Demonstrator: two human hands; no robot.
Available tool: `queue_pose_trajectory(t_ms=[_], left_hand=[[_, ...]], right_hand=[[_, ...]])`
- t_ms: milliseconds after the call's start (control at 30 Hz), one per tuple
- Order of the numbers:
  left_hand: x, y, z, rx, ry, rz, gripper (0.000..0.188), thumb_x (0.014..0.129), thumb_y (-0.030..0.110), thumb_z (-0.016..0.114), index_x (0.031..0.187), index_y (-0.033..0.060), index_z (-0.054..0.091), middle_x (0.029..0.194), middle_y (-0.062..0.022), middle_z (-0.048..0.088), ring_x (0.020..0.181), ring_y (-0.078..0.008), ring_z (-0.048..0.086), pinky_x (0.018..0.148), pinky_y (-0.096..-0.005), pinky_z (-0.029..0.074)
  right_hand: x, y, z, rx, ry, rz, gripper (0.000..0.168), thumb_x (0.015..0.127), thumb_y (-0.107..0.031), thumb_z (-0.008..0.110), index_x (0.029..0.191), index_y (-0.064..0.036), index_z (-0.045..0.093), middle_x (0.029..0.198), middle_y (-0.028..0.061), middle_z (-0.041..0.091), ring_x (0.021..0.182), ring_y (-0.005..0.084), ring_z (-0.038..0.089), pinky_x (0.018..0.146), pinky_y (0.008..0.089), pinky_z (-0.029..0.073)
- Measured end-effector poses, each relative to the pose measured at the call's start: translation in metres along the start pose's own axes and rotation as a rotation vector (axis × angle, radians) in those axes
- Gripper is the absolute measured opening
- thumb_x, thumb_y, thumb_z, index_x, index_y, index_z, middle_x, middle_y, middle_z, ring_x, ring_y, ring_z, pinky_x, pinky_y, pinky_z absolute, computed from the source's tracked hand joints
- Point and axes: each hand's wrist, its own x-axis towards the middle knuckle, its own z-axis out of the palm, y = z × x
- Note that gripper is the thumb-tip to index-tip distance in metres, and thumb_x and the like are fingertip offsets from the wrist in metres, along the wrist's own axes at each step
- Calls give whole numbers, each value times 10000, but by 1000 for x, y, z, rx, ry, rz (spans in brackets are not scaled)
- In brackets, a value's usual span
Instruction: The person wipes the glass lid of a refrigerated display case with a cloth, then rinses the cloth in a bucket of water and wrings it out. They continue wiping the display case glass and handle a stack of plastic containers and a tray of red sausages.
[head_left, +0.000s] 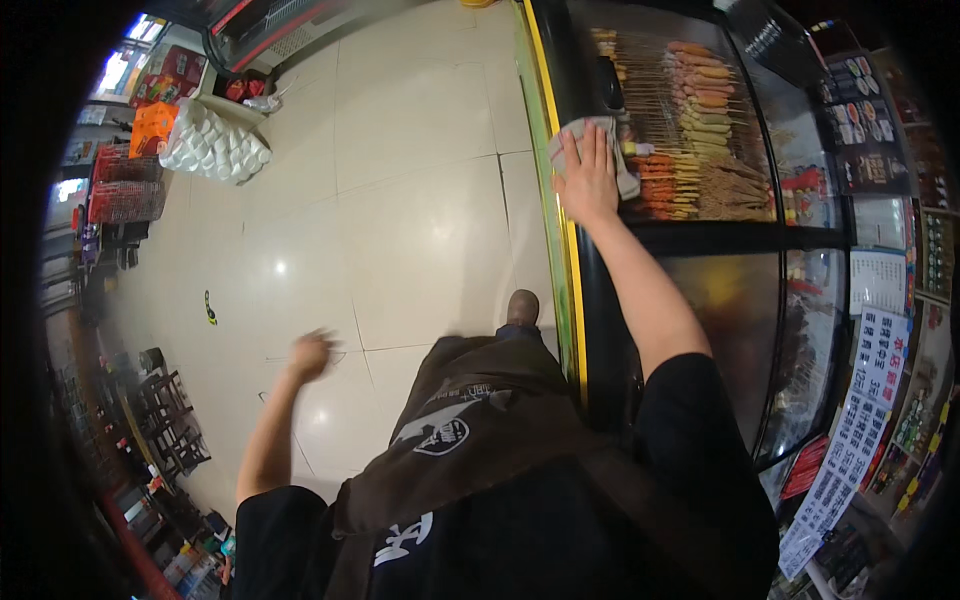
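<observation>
My right hand (590, 180) lies flat, fingers together, on a folded light cloth (627, 166) with pink lines. The cloth rests on the black edge of a glass-fronted display case (600, 322), beside its yellow strip. Behind the glass, close to the cloth, are orange-red skewers (660, 187), and farther back lie rows of sausage-like skewers (701, 71). A black handle (609, 81) sits just beyond the cloth. My left hand (313, 354) hangs over the tiled floor at the left, blurred, with no object visible in it.
A plastic bag of white cups (214, 146) stands by an orange packet (153, 129) at the upper left. Red wire racks (126, 184) are at the far left, with dark wooden chairs (171, 420) below. A printed banner (847, 442) hangs along the right side of the case.
</observation>
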Motion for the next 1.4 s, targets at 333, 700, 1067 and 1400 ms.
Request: queue_pose_trajectory(t_ms=[333, 700, 1067, 1400], left_hand=[[-203, 53, 57, -1432, -237, -1332, 456, 938, 402, 481, 1287, 125, 580, 1132, -112, 679, 1094, -249, 599, 947, -469, 427], [34, -24, -36, -1585, 265, -1087, 384, 1005, 372, 470, 1316, 155, 534, 1104, -65, 681, 1039, -194, 617, 893, -384, 469], [148, -121, -140, -1432, -73, -879, 380, 997, 356, 477, 1255, 88, 556, 1091, -99, 679, 1050, -227, 627, 929, -390, 462], [220, -154, -191, -1379, -156, -772, 435, 985, 380, 478, 1288, 73, 524, 1184, -130, 649, 1123, -254, 599, 978, -416, 441]], right_hand=[[203, 37, 43, -145, -9, 140, 775, 904, -459, 566, 1542, -218, 199, 1599, 185, 115, 1465, 375, 139, 1156, 506, 222], [385, 31, 70, -201, 5, 410, 857, 882, -451, 618, 1514, -41, 209, 1501, 373, 177, 1342, 441, 323, 1111, 470, 271], [296, -2, 60, -266, 56, 434, 791, 879, -369, 625, 1464, 38, 283, 1514, 305, 252, 1373, 421, 307, 1150, 487, 228], [13, -46, 29, -79, 0, 569, 579, 969, -64, 475, 1488, -4, 226, 1542, 289, 172, 1417, 446, 239, 1155, 522, 255]])
